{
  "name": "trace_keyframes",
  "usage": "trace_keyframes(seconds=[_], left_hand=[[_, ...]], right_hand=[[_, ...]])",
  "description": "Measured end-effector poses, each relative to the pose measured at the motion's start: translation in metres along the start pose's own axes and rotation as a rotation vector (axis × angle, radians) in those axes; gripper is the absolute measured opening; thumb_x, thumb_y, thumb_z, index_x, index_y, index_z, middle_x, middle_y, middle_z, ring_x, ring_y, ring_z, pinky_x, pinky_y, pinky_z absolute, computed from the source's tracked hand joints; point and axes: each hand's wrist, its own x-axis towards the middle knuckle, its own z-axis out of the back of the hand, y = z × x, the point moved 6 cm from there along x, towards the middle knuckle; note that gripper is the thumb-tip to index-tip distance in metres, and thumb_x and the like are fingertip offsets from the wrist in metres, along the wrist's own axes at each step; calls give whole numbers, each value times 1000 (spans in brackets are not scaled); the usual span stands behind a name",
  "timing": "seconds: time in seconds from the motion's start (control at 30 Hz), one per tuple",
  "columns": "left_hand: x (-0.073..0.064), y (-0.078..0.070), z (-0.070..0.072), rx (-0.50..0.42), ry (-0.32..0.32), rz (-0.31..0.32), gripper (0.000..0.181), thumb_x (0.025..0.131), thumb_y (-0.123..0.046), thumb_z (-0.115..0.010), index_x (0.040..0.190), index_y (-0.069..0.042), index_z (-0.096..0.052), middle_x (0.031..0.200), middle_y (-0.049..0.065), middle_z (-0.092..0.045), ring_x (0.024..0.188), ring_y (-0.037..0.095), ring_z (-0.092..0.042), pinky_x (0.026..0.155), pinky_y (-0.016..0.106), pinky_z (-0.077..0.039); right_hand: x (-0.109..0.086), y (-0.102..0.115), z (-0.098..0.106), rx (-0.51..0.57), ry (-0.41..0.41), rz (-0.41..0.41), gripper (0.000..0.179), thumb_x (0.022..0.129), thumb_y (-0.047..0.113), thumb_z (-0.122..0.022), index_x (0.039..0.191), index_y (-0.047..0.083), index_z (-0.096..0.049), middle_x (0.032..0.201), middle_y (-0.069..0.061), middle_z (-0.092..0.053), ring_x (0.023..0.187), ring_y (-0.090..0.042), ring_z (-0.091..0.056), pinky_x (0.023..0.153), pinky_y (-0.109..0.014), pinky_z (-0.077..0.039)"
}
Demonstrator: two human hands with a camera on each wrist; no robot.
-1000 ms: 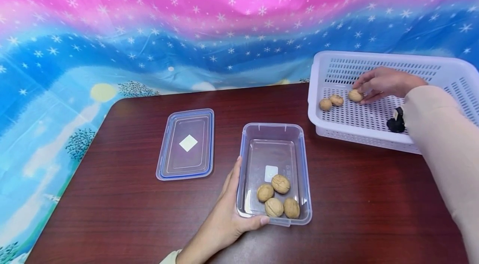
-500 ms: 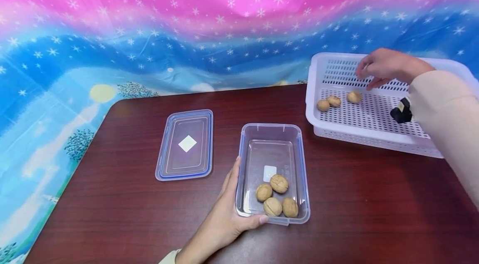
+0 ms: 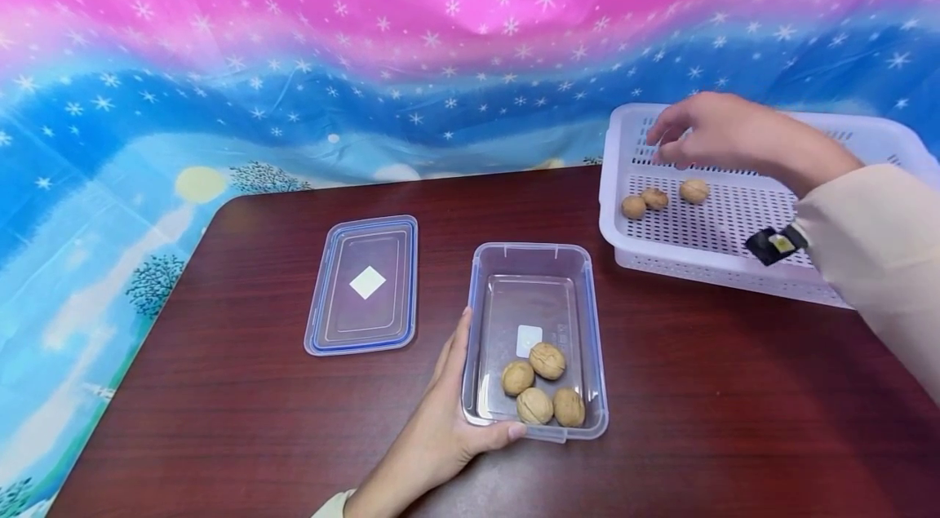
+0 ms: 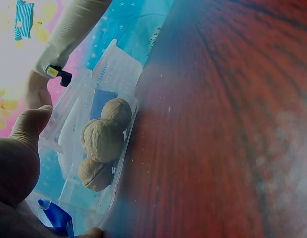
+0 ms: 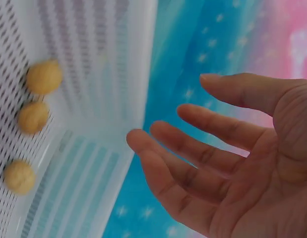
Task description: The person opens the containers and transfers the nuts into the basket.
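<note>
In the head view, a clear plastic food box (image 3: 530,257) with bluish rims stands on the table, several walnuts (image 3: 534,405) gathered at its near end. My left hand (image 3: 441,420) holds the box's near left corner, fingers along the side wall and thumb at the front rim. A white perforated basket (image 3: 734,281) at the right holds three walnuts (image 3: 693,192) on its floor. Above the basket's back part is my right hand (image 3: 723,130); the right wrist view shows its palm (image 5: 262,193) bare, fingers loosely bent, apart from the walnuts (image 5: 19,177).
A clear lid (image 3: 363,281) with a blue seal and a white diamond label lies left of the box. The dark red wooden table (image 3: 242,412) meets a pink and blue snowflake cloth (image 3: 441,53) behind. A black strap device (image 3: 774,245) sits at the right wrist.
My right hand has let go of a walnut in the basket, risen, and moved left over the basket. My left hand and the box stay as they were.
</note>
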Motion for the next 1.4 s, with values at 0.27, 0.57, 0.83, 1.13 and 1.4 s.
trace_keyframes(seconds=[0.27, 0.57, 0.83, 1.13, 1.4], left_hand=[[1, 1, -1, 1, -2, 2, 139, 66, -34, -98, 169, -38, -5, 175, -3, -18, 156, 16, -27, 127, 50, -24], [0, 1, -1, -2, -4, 10, 139, 66, -33, -99, 169, -40, -6, 174, -3, -18, 156, 16, -28, 126, 49, -25], [0, 0, 0, 2, 3, -7, 138, 67, -34, -97, 169, -38, -4, 175, -4, -15, 157, 16, -24, 127, 49, -23], [0, 0, 0, 5, -1, -2, 139, 66, -33, -98, 169, -35, -4, 175, -4, -16, 156, 15, -26, 127, 46, -24], [0, 0, 0, -1, 0, -6, 139, 67, -33, -98, 170, -33, -5, 175, -4, -16, 156, 16, -27, 127, 46, -24]], right_hand=[[-21, 37, -21, 28, -97, 77, 40, 101, 18, -66, 138, 3, -64, 125, -18, -72, 108, -36, -67, 90, -57, -52], [-38, 63, -47, 87, -153, 179, 35, 96, 14, -73, 130, 5, -69, 116, -14, -75, 98, -27, -73, 84, -49, -58], [-49, 77, -60, 105, -164, 258, 34, 95, 14, -75, 128, 5, -70, 115, -11, -75, 101, -26, -74, 85, -49, -60], [-56, 90, -74, 169, -141, 370, 32, 94, 8, -75, 126, 5, -71, 117, -7, -75, 104, -23, -72, 86, -44, -61], [-59, 100, -88, 246, -90, 465, 30, 94, 7, -75, 124, 7, -73, 120, -7, -75, 109, -26, -71, 89, -43, -62]])
